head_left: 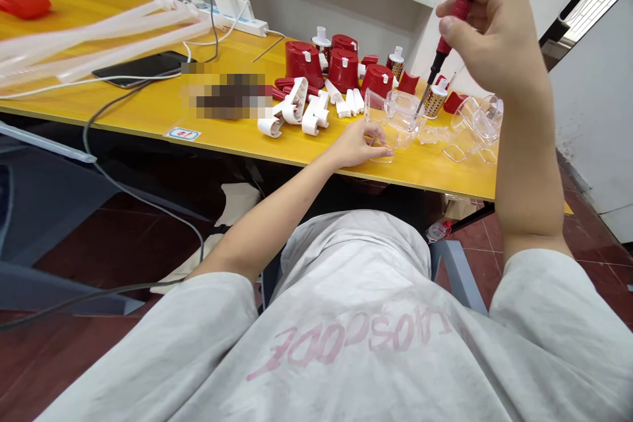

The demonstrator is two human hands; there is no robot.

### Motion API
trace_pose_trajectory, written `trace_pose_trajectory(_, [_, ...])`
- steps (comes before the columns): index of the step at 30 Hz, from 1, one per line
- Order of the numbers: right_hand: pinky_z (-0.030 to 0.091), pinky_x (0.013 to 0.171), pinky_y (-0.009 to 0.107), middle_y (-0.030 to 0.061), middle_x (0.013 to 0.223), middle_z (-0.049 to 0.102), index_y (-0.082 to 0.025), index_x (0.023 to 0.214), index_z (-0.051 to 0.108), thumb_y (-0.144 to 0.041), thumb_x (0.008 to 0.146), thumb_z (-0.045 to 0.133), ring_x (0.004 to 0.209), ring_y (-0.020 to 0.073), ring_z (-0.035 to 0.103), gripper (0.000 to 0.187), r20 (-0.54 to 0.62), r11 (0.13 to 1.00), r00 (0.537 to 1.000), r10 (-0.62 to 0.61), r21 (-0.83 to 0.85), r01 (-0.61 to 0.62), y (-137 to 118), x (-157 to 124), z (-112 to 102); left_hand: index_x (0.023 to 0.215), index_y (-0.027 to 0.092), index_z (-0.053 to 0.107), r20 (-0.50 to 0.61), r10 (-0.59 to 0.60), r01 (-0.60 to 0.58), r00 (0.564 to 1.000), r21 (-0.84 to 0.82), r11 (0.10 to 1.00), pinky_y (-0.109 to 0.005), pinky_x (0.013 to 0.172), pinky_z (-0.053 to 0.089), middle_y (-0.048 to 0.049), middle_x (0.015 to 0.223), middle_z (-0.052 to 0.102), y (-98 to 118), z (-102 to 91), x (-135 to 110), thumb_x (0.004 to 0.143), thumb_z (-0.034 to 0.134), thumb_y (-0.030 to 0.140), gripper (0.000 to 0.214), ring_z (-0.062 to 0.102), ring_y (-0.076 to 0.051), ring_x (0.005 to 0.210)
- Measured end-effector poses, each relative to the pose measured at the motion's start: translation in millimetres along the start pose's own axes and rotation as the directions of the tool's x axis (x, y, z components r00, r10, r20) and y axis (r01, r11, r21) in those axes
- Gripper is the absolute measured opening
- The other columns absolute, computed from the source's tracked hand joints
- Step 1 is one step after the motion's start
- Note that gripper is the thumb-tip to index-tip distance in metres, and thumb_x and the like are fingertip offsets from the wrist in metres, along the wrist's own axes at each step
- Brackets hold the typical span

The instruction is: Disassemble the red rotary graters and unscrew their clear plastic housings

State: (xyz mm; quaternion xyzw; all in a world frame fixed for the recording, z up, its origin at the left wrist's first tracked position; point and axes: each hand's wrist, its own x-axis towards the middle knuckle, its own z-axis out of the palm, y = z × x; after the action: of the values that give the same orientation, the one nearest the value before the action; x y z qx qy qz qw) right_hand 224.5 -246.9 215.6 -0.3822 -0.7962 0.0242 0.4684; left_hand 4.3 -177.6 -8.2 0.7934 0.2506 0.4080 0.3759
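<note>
My right hand (pixel 487 26) is raised at the right, its fingers closed around the red handle of a screwdriver (pixel 451 30). The dark shaft slants down to the left, and its tip reaches a clear plastic part (pixel 401 112) with a round cup shape. Low on the table, my left hand (pixel 363 144) grips the near left edge of this clear part between thumb and fingers. Whether the tip sits on a screw is too small to see. More clear plastic pieces (pixel 477 122) lie just to the right.
Red plastic housings (pixel 302 64), metal grater drums (pixel 435 100) and white curved handles (pixel 297 102) stand behind and left of my hands. A phone (pixel 143 68), cables, a power strip (pixel 242 21) and long translucent strips (pixel 109 36) lie further left. The table's front edge (pixel 420 186) is close to my body.
</note>
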Motion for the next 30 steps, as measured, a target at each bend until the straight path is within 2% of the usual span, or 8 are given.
trace_pose_trajectory(3, [0.062,0.097,0.040,0.0002,0.104,0.077,-0.034,0.123,0.083,-0.012,0.084,0.089,0.098,0.0194,0.069,0.045,-0.030,0.993,0.999,-0.033,-0.114,0.030,0.9,-2.4,3.5,0.087,0.019,0.078,0.000,-0.004,0.004,1.000,0.001,1.000,-0.041,0.089,0.057,-0.0084,0.100,0.081,-0.4,0.3,0.2,0.075,0.095,0.055,0.042,0.073,-0.025,0.096])
trace_pose_trajectory(6, [0.066,0.091,0.037,0.0001,0.126,0.079,-0.034,0.131,0.078,-0.008,0.082,0.082,0.108,0.0196,0.074,0.056,-0.030,0.998,1.000,0.002,0.065,0.000,5.4,-4.1,6.5,0.087,0.019,0.078,0.000,-0.005,0.005,1.000,-0.007,1.000,-0.041,0.089,0.058,-0.0078,0.098,0.080,-1.3,0.5,0.5,0.074,0.096,0.056,0.044,0.074,-0.025,0.096])
trace_pose_trajectory(12, [0.062,0.093,0.035,0.0009,0.104,0.075,-0.029,0.118,0.079,-0.018,0.092,0.086,0.094,0.0171,0.064,0.029,-0.080,0.999,0.997,0.005,0.042,-0.002,4.2,-7.7,11.5,0.084,0.018,0.078,-0.007,0.004,-0.004,1.000,-0.005,1.000,-0.040,0.087,0.056,-0.0083,0.098,0.079,0.6,0.2,0.2,0.074,0.096,0.054,0.041,0.073,-0.024,0.094])
trace_pose_trajectory(14, [0.060,0.092,0.033,0.0003,0.110,0.074,-0.029,0.114,0.082,-0.011,0.083,0.091,0.094,0.0160,0.060,0.037,-0.100,1.000,0.995,-0.006,-0.008,0.005,0.7,-8.4,10.3,0.084,0.018,0.078,-0.007,0.001,-0.001,1.000,0.002,1.000,-0.040,0.087,0.056,-0.0080,0.097,0.079,1.5,0.1,-0.1,0.074,0.097,0.054,0.041,0.071,-0.023,0.090])
trace_pose_trajectory(18, [0.067,0.094,0.036,-0.0015,0.124,0.079,-0.038,0.148,0.070,-0.002,0.082,0.078,0.105,0.0184,0.073,0.076,-0.012,0.996,0.998,0.060,0.070,-0.059,1.6,-8.5,6.2,0.085,0.018,0.078,-0.015,0.006,-0.006,1.000,0.005,1.000,-0.039,0.085,0.056,-0.0083,0.097,0.079,2.2,0.4,-0.2,0.074,0.097,0.054,0.042,0.072,-0.024,0.092])
trace_pose_trajectory(22, [0.064,0.101,0.040,0.0029,0.113,0.077,-0.034,0.139,0.077,-0.010,0.088,0.079,0.108,0.0209,0.072,0.055,-0.070,0.999,0.997,0.038,0.023,-0.037,9.0,-8.4,7.4,0.082,0.018,0.077,-0.011,0.027,-0.027,1.000,0.030,0.999,-0.038,0.085,0.056,-0.0083,0.096,0.079,2.0,0.8,0.2,0.078,0.096,0.053,0.039,0.072,-0.023,0.092])
trace_pose_trajectory(25, [0.061,0.101,0.039,0.0042,0.128,0.077,-0.030,0.137,0.080,-0.015,0.084,0.088,0.097,0.0173,0.065,0.056,-0.146,0.996,0.989,-0.020,-0.093,0.007,11.9,-7.9,7.5,0.082,0.018,0.076,-0.014,0.030,-0.029,0.999,0.040,0.999,-0.039,0.085,0.054,-0.0082,0.096,0.079,1.2,1.0,0.3,0.078,0.096,0.051,0.038,0.070,-0.023,0.090])
trace_pose_trajectory(30, [0.070,0.099,0.040,-0.0030,0.139,0.081,-0.037,0.152,0.062,-0.016,0.081,0.077,0.113,0.0201,0.079,0.075,0.043,0.982,0.999,-0.015,0.189,0.007,19.3,-5.6,1.4,0.083,0.018,0.077,-0.024,0.019,-0.018,1.000,0.022,1.000,-0.037,0.086,0.053,-0.0075,0.096,0.079,1.6,0.6,-0.6,0.076,0.096,0.051,0.039,0.071,-0.022,0.092])
